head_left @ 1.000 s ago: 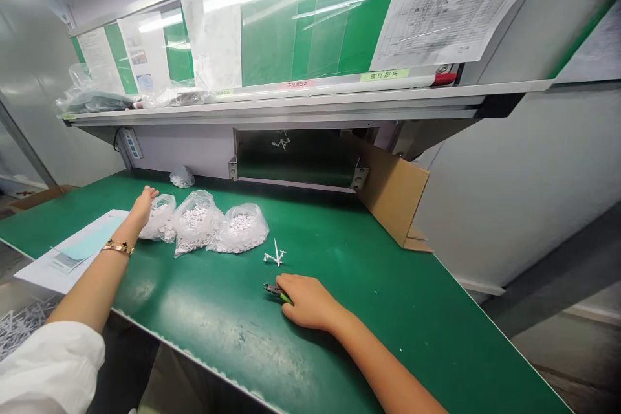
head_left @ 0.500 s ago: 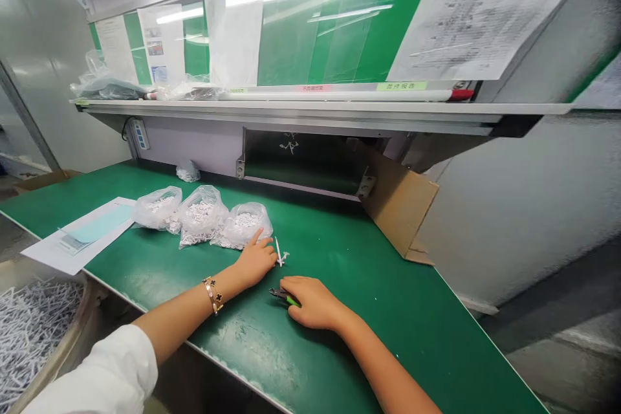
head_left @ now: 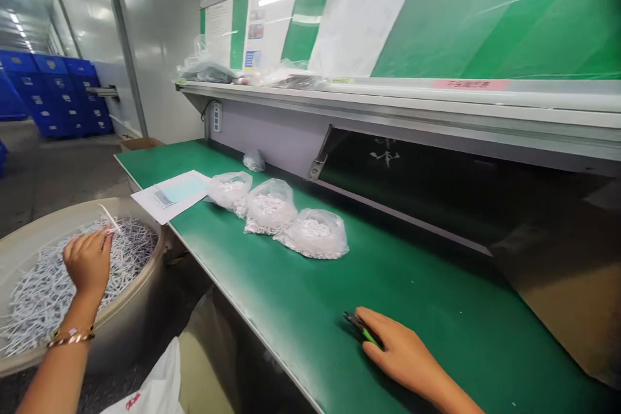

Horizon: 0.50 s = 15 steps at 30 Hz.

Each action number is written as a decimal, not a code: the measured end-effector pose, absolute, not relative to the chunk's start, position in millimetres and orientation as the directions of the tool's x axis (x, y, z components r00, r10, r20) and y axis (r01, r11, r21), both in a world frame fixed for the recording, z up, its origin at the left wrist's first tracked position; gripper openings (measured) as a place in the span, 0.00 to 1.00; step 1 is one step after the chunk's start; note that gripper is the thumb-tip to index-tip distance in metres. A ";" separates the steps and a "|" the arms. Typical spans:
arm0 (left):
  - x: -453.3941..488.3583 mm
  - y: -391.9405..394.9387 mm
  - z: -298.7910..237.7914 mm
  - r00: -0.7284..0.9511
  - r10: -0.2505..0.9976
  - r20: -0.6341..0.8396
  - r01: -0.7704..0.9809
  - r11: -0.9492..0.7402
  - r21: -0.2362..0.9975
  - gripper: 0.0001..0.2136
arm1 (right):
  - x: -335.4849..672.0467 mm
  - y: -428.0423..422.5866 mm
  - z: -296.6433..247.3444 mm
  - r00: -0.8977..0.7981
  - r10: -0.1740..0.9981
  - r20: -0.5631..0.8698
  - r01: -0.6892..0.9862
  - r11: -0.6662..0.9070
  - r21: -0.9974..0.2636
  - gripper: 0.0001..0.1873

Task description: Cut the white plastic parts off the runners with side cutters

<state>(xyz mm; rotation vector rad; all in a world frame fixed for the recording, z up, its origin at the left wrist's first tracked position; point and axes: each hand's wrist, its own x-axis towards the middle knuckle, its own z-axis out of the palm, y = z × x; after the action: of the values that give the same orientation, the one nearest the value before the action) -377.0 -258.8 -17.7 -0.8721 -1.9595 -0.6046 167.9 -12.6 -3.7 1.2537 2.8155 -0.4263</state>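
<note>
My left hand [head_left: 90, 260] is above the large round tub [head_left: 155, 259], its fingers pinched on a thin white plastic stick [head_left: 110, 217] that points up. Below it, the tub holds a heap of similar thin white sticks [head_left: 133, 239]. Over the green table [head_left: 310, 297], my right hand [head_left: 402, 352] is wrapped around a pair of nippers [head_left: 363, 328] with green handles and dark jaws, pointing left. Three clear bags of small white parts stand in a row: a left bag [head_left: 229, 190], a middle bag [head_left: 270, 207] and a right bag [head_left: 317, 234].
A white sheet [head_left: 169, 197] with a light blue paper lies at the table's left edge. A small clear bag [head_left: 253, 160] sits near the back wall. Above runs a shelf [head_left: 388, 96]; a cardboard piece [head_left: 572, 297] stands at right. Blue crates [head_left: 63, 97] are stacked far left.
The view has turned left. My left hand has gone from the white pieces beside the right bag to above the tub, carrying a white stick. My right hand still grips the nippers.
</note>
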 end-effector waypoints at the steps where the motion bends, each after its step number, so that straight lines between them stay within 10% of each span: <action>1: -389.6 -267.8 -29.6 -0.402 0.357 0.844 0.745 0.663 0.074 0.11 | 166.8 -10.4 -5.0 -0.661 0.738 -0.133 0.744 0.622 -0.244 0.07; 6: -362.0 -238.1 -53.2 -0.339 0.524 0.782 0.867 0.497 0.043 0.09 | 168.1 -10.8 -1.5 -0.600 0.800 -0.009 0.687 0.510 -0.517 0.08; 10: -273.4 -173.0 -25.4 0.093 0.562 0.822 0.994 -0.093 -0.049 0.09 | 199.2 -43.8 -3.2 -0.404 0.914 0.028 0.729 0.340 -0.594 0.06; 15: -164.9 -122.5 7.0 0.551 0.407 0.728 0.719 -0.674 -0.167 0.13 | 238.6 -115.3 -19.4 0.113 0.977 0.181 0.747 0.037 -0.664 0.10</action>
<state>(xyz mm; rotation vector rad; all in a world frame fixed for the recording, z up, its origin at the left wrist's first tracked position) -164.9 -122.5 7.0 -2.3381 -0.9113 -0.9310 238.6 -115.3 -19.4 2.7011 2.5839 -0.7102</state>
